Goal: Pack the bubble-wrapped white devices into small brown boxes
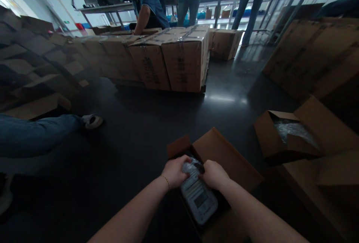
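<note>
An open cardboard box [227,157] stands on the floor before me with its flaps spread. In it lies a pale, meter-like device [200,202] with a small dark display, its upper end covered in clear plastic wrap [191,168]. My left hand [176,172] is closed on the left side of the wrapped end, thumb on top. My right hand [215,175] has its fingers curled on the right side of the same end, beside a small dark part I cannot make out. Both hands hide some of the device's upper end.
Another open box [266,136] with plastic-wrapped contents stands at right, near more cartons [316,56]. Taped cartons [182,61] sit on a low pallet ahead, where a person [150,3] leans over. Another person's leg [42,132] reaches in from the left, near stacked boxes [30,60].
</note>
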Demonstrator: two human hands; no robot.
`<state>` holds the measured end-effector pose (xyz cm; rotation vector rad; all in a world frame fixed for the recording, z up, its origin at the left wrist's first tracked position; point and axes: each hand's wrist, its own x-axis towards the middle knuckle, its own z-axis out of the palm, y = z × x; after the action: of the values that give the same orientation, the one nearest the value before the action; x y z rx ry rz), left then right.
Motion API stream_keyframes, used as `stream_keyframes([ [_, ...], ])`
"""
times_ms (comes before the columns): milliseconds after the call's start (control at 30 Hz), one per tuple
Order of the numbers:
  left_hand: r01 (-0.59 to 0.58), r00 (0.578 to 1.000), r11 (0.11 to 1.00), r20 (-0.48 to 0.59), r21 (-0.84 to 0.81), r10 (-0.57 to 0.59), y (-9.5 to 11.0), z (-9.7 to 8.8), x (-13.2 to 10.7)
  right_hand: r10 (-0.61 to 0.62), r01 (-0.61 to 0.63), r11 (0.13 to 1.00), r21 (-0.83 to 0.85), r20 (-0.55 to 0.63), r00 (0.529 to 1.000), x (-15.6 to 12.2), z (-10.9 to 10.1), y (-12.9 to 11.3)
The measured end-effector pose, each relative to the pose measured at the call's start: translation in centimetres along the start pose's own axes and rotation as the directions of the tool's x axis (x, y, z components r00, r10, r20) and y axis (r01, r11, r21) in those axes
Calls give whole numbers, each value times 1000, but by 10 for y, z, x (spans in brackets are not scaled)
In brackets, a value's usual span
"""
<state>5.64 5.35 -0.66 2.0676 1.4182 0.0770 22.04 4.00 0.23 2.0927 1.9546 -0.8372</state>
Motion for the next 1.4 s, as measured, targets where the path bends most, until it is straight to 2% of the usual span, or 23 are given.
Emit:
stream_keyframes([
  [133, 25, 999, 1000, -27, 10, -25, 4, 1, 0, -15, 13, 997, 70, 23, 1000, 2, 0, 4],
  [267, 54, 995, 998, -79, 31, -52, 9, 7, 4, -8, 12, 994, 111, -36, 999, 0, 1, 3],
  [333, 38, 998, 999, -57, 26, -37, 8, 5, 5, -11, 16, 990, 138, -38, 999, 1, 0, 2],
  [433, 9, 1000, 1000, -26, 23, -8, 9, -1, 1, -39, 33, 974, 224, 20, 999, -2, -4, 7],
  [500, -38, 995, 998, -88, 50, 42, 11, -2, -9, -49, 32, 954, 298, 49, 998, -11, -7, 16],
  [567, -159, 959, 980, -215, 122, 183, 13, 2, -23, -51, 37, 921, 387, 28, 998, -30, -7, 28],
  [633, -298, 878, 928, -318, 222, 357, 15, 10, -36, -68, 86, 883, 462, -55, 996, -54, -2, 40],
  [667, -340, 845, 901, -333, 269, 418, 14, 14, -41, -88, 127, 874, 469, -104, 991, -66, 3, 44],
  [733, -347, 835, 876, -314, 335, 451, 13, 21, -45, -150, 203, 895, 397, -160, 976, -87, 15, 50],
  [833, -308, 868, 860, -251, 406, 429, 9, 29, -42, -229, 254, 949, 187, -146, 962, -100, 34, 52],
  [1000, -314, 889, 842, -176, 438, 423, 13, 33, -27, -266, 263, 964, -42, -112, 957, -94, 50, 50],
  [1167, -312, 913, 851, -114, 423, 392, 18, 30, -18, -238, 230, 970, -79, -131, 962, -89, 52, 43],
  [1267, -405, 890, 813, -24, 419, 456, 7, 21, -18, -243, 228, 967, -112, -150, 958, -89, 55, 42],
  [1400, -553, 795, 669, 73, 497, 603, -11, 10, -22, -285, 259, 953, -156, -178, 942, -90, 58, 42],
])
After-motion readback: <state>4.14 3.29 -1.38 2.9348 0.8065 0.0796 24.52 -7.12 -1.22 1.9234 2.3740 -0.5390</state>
